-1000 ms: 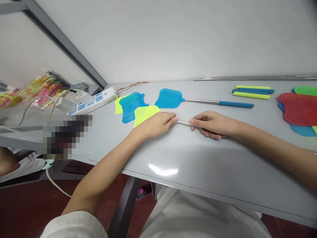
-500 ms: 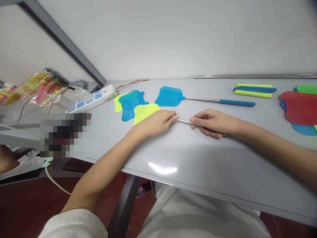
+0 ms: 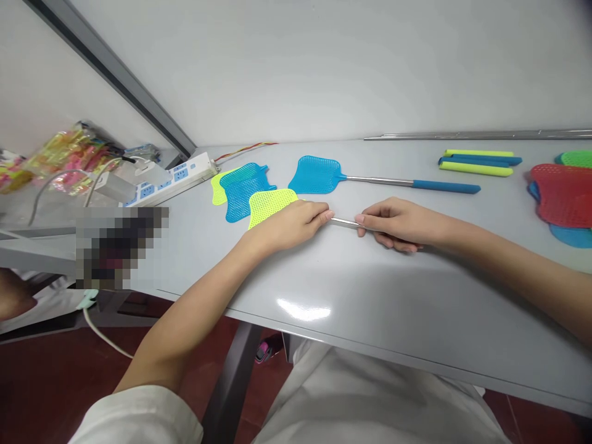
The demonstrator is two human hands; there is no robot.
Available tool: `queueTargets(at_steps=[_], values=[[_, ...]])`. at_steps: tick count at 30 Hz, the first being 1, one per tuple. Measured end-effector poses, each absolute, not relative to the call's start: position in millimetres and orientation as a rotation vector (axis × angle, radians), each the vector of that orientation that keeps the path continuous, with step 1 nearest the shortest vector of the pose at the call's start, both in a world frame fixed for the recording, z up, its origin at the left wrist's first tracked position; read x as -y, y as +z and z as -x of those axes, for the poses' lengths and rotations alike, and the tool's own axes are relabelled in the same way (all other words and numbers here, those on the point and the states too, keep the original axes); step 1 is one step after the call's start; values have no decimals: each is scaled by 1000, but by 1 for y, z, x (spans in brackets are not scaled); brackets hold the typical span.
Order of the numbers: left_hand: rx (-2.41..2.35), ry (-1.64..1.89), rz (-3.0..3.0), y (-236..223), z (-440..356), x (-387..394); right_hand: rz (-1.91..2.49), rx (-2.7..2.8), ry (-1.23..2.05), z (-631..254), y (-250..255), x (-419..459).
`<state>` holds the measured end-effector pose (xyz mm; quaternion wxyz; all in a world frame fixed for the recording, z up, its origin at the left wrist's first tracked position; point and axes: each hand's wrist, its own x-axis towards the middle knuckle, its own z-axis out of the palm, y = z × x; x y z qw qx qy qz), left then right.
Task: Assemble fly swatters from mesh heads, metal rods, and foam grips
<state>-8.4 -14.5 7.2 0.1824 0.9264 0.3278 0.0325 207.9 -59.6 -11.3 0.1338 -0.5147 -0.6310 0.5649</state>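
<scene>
A yellow mesh fly swatter head (image 3: 272,205) sticks out behind my left hand (image 3: 296,224), whose fingers are closed around its neck end. The neck itself is hidden by the fingers. Between my two hands runs a thin metal rod (image 3: 343,221), pinched by thumb and fingers of my right hand (image 3: 400,223); the rod's right end lies mostly under that palm. Just behind, a complete blue fly swatter (image 3: 316,175) with a metal shaft and blue grip lies on the table. Loose blue swatter heads (image 3: 244,196) lie to the left, overlapping a yellow one.
Yellow and blue grip sleeves (image 3: 478,168) lie at the back right, near red, green and blue swatter heads (image 3: 564,196). Metal rods (image 3: 462,135) line the wall. A power strip (image 3: 173,179) with plugs sits left, beside bagged colourful items (image 3: 69,163).
The view has shifted slightly, so things on the table appear a little higher. Both hands keep the same hold on the swatter head and rod.
</scene>
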Motion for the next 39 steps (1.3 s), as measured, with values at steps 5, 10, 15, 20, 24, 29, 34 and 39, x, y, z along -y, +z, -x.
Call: queueTargets(at_steps=[5, 10, 15, 20, 24, 29, 34, 39], values=[[-934, 77, -2613, 7, 9, 15, 1497, 1827, 1644, -208, -11, 59], [-943, 69, -2599, 7, 8, 15, 1500, 1833, 1632, -208, -10, 59], [-936, 88, -2588, 7, 8, 16, 1516, 1829, 1638, -208, -9, 59], [-940, 89, -2575, 7, 9, 16, 1519, 1838, 1639, -209, -8, 60], [-937, 88, -2574, 8, 9, 16, 1508, 1841, 1640, -208, -7, 60], [-931, 81, -2594, 8, 9, 16, 1514, 1840, 1636, -208, -6, 60], [-942, 68, -2609, 7, 8, 16, 1505, 1835, 1644, -209, -6, 60], [-948, 56, -2604, 8, 8, 17, 1476, 1828, 1653, -209, -7, 60]])
